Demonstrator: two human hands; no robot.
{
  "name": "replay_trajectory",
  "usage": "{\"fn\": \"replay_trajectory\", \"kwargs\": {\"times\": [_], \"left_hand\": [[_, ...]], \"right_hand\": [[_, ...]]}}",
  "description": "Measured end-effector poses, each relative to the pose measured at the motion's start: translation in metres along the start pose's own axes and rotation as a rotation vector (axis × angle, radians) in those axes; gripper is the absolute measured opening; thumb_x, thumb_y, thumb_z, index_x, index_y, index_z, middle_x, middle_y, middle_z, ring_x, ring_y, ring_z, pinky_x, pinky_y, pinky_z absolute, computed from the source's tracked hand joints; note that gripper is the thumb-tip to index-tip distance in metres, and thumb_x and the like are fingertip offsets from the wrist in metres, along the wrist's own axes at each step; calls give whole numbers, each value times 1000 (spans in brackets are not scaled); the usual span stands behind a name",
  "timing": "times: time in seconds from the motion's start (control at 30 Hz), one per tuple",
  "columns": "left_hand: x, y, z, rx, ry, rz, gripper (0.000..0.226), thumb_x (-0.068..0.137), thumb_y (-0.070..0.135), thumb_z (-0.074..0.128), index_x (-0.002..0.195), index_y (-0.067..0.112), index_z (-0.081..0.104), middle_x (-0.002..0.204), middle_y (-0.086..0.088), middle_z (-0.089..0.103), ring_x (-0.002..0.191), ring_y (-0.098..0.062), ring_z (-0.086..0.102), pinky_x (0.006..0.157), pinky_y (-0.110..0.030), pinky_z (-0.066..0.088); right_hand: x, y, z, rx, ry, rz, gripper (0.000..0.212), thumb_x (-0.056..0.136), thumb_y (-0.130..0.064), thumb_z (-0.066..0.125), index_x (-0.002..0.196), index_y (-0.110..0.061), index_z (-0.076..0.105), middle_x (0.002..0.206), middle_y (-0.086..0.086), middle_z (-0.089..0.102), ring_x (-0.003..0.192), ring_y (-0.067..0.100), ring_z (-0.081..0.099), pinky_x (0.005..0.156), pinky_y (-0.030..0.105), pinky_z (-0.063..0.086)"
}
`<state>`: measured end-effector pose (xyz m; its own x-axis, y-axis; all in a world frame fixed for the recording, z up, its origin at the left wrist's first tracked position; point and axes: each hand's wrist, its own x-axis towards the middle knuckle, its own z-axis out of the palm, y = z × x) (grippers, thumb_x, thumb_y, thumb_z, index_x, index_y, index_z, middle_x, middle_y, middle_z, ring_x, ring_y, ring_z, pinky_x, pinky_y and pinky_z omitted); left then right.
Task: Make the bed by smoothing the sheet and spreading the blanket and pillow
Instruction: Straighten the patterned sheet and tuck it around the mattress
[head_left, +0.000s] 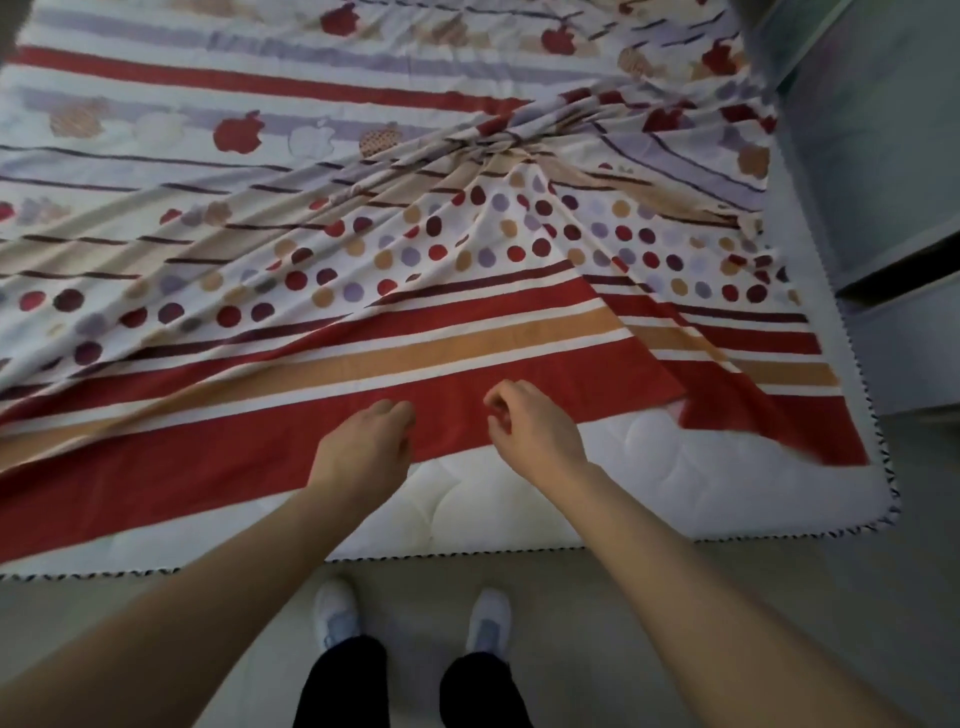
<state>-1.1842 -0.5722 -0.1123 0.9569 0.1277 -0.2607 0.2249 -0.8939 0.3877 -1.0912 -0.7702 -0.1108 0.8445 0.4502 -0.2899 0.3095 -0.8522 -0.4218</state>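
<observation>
A patterned sheet (467, 322) with red and orange stripes, dots and apple shapes lies wrinkled over the white mattress (649, 483). Its folds bunch toward a point at the middle right. The sheet's near red edge stops short of the mattress edge, and its near right corner (680, 400) is folded back. My left hand (363, 447) rests on that red edge with its fingers curled down into the cloth. Beside it, my right hand (530, 426) sits just over the same edge, fingers half curled and apart, with nothing visibly held. No blanket or pillow is in view.
I stand at the foot of the bed, my white shoes (337, 613) on the grey floor. A grey-green cabinet or wall (883, 156) runs close along the bed's right side. The mattress has a dark-and-white piped rim (519, 551).
</observation>
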Motion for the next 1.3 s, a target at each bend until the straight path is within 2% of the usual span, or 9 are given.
{"fn": "replay_trajectory", "kwargs": {"times": [0.17,0.3,0.5,0.6,0.7,0.77,0.87,1.07,1.3], "left_hand": [[31,-19,78,58,24,-2,9,91,19,56,99,17,54,89,0,53,83,-27,57,54,-39,48],[52,-46,131,94,10,-17,18,87,17,61,102,15,52,94,-5,53,91,-33,57,57,-37,39],[53,-79,191,208,-126,-99,53,83,48,71,122,20,47,116,-8,48,107,-31,51,75,-44,48],[53,-82,204,228,-53,-84,53,83,45,72,123,17,50,117,-9,48,108,-32,49,76,-44,45],[55,-79,210,246,-29,-68,42,87,37,68,120,17,53,115,-9,50,106,-32,50,73,-43,44],[57,-79,211,284,-4,-56,31,89,23,65,118,18,54,113,-6,51,103,-30,50,68,-39,41],[62,-84,211,292,10,-44,33,87,8,65,116,20,54,109,-4,52,99,-28,51,62,-36,33],[62,-94,206,277,45,-41,21,85,1,65,95,18,57,83,1,46,82,-28,56,50,-32,27],[32,-87,210,243,70,-61,19,84,1,66,89,18,61,77,5,44,75,-25,54,49,-31,33]], "right_hand": [[31,54,70,-84,-65,-130,25,97,-28,61,122,-28,57,117,-9,57,96,10,59,68,30,52],[58,79,123,-125,-97,-181,40,91,-30,68,129,-27,54,126,-3,54,113,19,55,83,40,54],[77,107,181,-326,-139,-138,62,83,-37,73,139,-28,47,134,0,50,119,28,49,89,41,46],[82,112,195,-341,-51,-151,53,84,-38,72,133,-26,54,129,0,54,117,28,50,85,40,45],[85,111,203,-338,43,-174,32,88,-26,67,120,-23,61,120,0,59,109,27,52,78,41,45],[88,111,203,-319,85,-176,20,91,-20,63,110,-22,64,112,0,61,104,27,54,73,42,46],[91,112,199,-286,114,-187,9,93,-21,61,100,-20,66,101,1,64,95,27,56,68,43,47],[86,113,194,-252,97,-205,12,97,-23,57,103,-20,67,98,1,65,93,26,57,63,41,47],[59,113,191,-233,23,-218,17,100,-28,54,108,-20,66,102,0,65,97,25,56,71,43,49]]}}
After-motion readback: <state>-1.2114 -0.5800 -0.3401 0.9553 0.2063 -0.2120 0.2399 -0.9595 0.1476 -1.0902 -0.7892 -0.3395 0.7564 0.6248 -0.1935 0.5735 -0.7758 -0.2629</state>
